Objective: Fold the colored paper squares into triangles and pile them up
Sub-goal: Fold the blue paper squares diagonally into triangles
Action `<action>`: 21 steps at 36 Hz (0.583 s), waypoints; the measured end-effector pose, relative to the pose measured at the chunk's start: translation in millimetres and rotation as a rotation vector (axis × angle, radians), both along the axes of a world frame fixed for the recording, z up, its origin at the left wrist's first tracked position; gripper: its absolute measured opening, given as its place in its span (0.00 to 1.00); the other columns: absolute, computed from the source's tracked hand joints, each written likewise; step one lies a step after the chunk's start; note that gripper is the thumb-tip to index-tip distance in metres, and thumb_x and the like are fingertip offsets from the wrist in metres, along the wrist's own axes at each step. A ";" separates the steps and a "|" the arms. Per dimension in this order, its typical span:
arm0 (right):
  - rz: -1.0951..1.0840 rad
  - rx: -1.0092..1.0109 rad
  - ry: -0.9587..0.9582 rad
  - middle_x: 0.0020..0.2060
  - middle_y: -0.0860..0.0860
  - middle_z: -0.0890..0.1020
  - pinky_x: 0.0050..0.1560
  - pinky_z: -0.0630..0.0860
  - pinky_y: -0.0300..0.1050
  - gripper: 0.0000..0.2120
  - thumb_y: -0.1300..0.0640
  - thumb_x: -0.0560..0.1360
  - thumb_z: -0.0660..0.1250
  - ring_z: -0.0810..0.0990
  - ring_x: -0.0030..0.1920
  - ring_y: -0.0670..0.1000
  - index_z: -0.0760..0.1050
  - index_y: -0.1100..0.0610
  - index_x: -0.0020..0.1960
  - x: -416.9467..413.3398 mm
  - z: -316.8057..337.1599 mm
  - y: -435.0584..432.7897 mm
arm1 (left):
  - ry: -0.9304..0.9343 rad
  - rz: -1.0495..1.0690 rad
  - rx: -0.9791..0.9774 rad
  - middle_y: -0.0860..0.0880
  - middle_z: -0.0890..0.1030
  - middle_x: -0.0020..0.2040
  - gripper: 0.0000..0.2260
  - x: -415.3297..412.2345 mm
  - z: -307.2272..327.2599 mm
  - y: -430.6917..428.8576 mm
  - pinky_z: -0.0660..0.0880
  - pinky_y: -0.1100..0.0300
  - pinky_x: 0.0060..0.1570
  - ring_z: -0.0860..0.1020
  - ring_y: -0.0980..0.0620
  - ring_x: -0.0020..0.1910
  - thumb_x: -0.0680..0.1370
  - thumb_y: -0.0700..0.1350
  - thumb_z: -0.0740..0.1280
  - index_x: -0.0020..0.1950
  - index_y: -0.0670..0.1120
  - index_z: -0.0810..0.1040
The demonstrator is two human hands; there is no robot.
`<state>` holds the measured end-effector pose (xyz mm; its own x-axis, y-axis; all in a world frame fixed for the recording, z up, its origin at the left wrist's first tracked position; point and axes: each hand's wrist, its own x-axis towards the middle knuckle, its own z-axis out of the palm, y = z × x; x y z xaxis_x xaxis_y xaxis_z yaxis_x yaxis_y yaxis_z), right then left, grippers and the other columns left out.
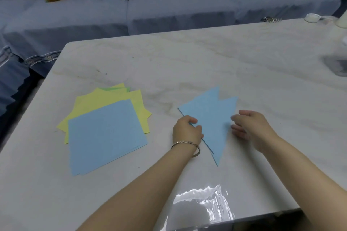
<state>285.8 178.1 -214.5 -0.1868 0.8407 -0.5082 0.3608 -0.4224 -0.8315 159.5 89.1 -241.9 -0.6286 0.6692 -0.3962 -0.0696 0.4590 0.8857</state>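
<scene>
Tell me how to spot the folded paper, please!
Start at the white marble table in front of the blue sofa. On it, right of the flat stack of squares, the blue triangles lie between the left hand, which pinches their edge, and the right hand. They alone are pointed; the stack's sheets are unfolded squares.

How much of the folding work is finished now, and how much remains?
Done: at least two blue triangles appear folded and lie overlapped on the table.
In hand: the left hand pinches their left edge, and the right hand is open at their right side, seemingly tidying the pile.
Left: the stack of unfolded squares, blue on top with yellow and a green sliver beneath. Most of the work remains.
</scene>
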 end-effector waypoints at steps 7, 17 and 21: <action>-0.034 0.073 -0.018 0.57 0.55 0.74 0.46 0.70 0.46 0.31 0.57 0.70 0.73 0.75 0.50 0.54 0.62 0.60 0.68 -18.1 -7.3 -5.6 | 0.142 -0.235 -0.098 0.46 0.77 0.36 0.08 6.2 7.5 6.1 0.78 0.50 0.50 0.81 0.44 0.43 0.72 0.39 0.68 0.50 0.44 0.78; 0.031 0.254 -0.114 0.52 0.53 0.79 0.49 0.76 0.48 0.21 0.62 0.70 0.70 0.78 0.48 0.55 0.69 0.60 0.61 -20.5 -9.1 -4.3 | 0.631 -0.493 -0.133 0.49 0.74 0.61 0.17 -24.2 33.0 -45.4 0.65 0.65 0.57 0.74 0.52 0.58 0.76 0.45 0.64 0.66 0.50 0.72; 0.194 0.310 -0.193 0.48 0.52 0.78 0.44 0.73 0.45 0.16 0.64 0.69 0.68 0.77 0.48 0.55 0.71 0.58 0.56 -21.3 -4.8 -7.9 | 1.044 -0.463 -0.298 0.43 0.70 0.67 0.22 -60.2 32.7 -93.5 0.69 0.51 0.60 0.71 0.43 0.64 0.70 0.48 0.70 0.63 0.47 0.75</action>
<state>264.5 170.2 -219.2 -0.2827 0.9182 -0.2775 0.5710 -0.0713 -0.8179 99.3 -4.4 -209.2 -0.4620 0.8868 -0.0129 0.8527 0.4481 0.2684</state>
